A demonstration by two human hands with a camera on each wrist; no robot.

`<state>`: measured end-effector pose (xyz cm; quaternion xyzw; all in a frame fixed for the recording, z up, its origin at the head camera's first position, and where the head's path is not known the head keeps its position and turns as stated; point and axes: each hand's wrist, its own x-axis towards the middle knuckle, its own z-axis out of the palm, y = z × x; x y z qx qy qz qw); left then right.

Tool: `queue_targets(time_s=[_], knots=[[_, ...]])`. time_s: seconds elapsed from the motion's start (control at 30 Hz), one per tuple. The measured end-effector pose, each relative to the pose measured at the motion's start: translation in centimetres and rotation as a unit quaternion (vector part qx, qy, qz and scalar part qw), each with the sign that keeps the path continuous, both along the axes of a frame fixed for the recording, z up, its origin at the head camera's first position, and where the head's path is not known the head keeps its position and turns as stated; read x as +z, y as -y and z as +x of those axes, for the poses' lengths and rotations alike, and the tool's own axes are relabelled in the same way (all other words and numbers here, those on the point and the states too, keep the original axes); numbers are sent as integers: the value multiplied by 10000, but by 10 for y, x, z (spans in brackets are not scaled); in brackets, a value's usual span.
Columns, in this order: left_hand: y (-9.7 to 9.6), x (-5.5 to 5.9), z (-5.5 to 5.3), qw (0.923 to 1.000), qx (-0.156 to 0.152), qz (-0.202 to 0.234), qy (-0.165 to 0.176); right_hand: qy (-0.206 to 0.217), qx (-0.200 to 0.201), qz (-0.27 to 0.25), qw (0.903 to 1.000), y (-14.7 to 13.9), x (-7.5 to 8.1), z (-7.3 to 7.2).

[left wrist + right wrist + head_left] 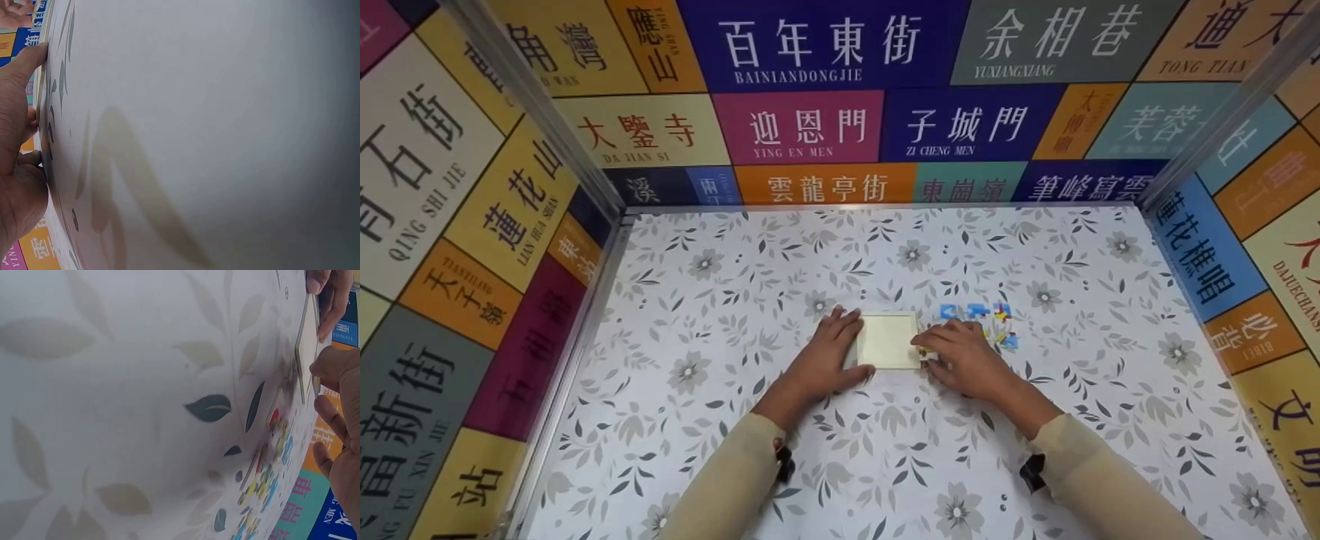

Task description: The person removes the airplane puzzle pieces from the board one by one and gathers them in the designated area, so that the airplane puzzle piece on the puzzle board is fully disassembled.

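Observation:
A shallow cream puzzle tray lies flat on the patterned table. At its left side my left hand holds it, with the thumb by the lower corner and the fingers by the upper one. My right hand is at the right edge of the tray. Between its thumb and finger is a small puzzle piece, mostly hidden and seen edge-on in the right wrist view. Loose coloured puzzle pieces lie just beyond the right hand, some covered by it. The left wrist view shows the left fingers low against the table.
The white table has a grey leaf and flower print. Upright panels with coloured street-name signs enclose it at the back, left and right.

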<state>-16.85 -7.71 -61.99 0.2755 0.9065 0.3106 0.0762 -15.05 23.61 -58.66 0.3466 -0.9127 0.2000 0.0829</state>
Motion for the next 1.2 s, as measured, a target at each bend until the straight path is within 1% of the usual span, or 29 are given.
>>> queue_targets(time_s=[0.17, 0.43, 0.63, 0.87, 1.1, 1.2], knots=[[0, 0, 0, 10000, -38, 19, -40, 142, -136, -5, 9998, -14, 0, 3], [1, -2, -1, 9999, -48, 33, -84, 344, -361, -118, 9987, -40, 6, 10], [1, -2, -1, 9999, -44, 87, -106, 436, -488, -319, 9973, -61, 4, 15], [0, -4, -1, 10000, 4, 7, 52, 381, -579, -234, 9973, -86, 6, 21], [1, -3, -1, 10000, -30, 47, -19, 595, -679, -221, 9957, -107, 5, 26], [0, -4, 0, 10000, -25, 55, -20, 561, -692, -137, 9959, -111, 4, 28]])
